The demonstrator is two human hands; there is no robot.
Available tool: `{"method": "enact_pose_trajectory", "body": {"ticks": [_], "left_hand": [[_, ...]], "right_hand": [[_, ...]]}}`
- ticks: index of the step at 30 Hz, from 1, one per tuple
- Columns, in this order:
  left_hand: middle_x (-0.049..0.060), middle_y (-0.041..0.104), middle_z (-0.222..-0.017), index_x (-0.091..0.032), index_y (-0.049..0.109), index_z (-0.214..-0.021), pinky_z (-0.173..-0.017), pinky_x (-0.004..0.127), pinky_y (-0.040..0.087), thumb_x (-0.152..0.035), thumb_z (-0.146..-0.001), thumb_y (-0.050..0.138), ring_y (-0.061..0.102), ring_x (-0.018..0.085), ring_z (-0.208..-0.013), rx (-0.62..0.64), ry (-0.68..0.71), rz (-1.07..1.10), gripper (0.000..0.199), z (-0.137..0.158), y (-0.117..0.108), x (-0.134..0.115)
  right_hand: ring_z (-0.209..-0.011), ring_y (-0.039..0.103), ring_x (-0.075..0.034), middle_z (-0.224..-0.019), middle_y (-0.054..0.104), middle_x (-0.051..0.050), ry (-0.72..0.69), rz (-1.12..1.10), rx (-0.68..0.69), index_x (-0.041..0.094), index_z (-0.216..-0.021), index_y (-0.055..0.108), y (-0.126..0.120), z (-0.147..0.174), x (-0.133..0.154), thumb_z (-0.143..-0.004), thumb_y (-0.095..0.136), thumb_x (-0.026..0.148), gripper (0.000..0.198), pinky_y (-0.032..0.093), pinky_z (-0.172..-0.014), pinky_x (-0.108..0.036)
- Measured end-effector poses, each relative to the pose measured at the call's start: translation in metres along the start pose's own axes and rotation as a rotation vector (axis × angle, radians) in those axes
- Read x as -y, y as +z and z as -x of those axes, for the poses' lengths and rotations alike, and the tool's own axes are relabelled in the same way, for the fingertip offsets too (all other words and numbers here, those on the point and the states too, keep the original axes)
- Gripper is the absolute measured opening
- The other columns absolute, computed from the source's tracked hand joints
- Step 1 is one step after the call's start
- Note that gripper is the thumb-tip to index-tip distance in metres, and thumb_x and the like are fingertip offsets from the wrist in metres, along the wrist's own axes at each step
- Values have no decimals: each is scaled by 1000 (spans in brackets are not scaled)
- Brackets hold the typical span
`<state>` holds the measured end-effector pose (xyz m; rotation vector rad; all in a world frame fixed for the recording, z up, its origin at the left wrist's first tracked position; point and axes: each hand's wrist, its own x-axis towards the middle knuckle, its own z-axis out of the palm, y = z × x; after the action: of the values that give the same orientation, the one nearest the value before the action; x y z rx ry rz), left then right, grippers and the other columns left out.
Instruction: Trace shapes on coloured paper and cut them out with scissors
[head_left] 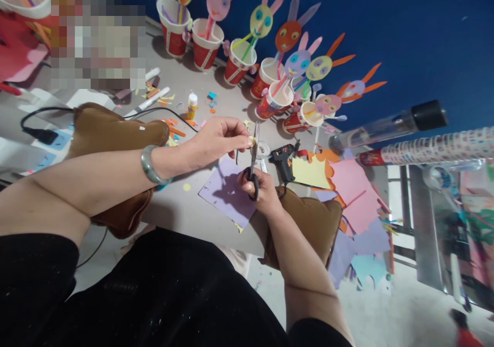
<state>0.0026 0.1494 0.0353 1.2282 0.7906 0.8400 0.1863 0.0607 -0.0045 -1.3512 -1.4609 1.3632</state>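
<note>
My right hand grips black-handled scissors, their blades pointing up and away from me. Pinched in the fingertips of my left hand is a small piece of yellow paper, right beside the blades. I cannot tell whether the blades touch it. Below both hands a sheet of purple paper lies on the table, with their shadow on it. A yellow paper disc lies left of that sheet. Just beyond my right hand rests a black hot glue gun.
Red paper cups holding paper rabbit faces on straws line the blue wall. Brown cushions lie under both forearms. A glue bottle, markers, a black cable and scraps are at left. Coloured paper and stacked cups are at right.
</note>
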Motion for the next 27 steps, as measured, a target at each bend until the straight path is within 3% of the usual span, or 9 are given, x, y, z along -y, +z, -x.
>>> {"method": "enact_pose_trajectory", "body": {"ticks": [27], "left_hand": [[-1,64,-67,-16,64,-73,-55,17,49,-12,-85,67,58,6,-59,13,-8,13,13,0,0,-1]], "right_hand": [[-58,42,-12,-61,55,2,11,-4,11,20,-65,57,0,0,-1,-65,75,84,66,38,-59,-29]]}}
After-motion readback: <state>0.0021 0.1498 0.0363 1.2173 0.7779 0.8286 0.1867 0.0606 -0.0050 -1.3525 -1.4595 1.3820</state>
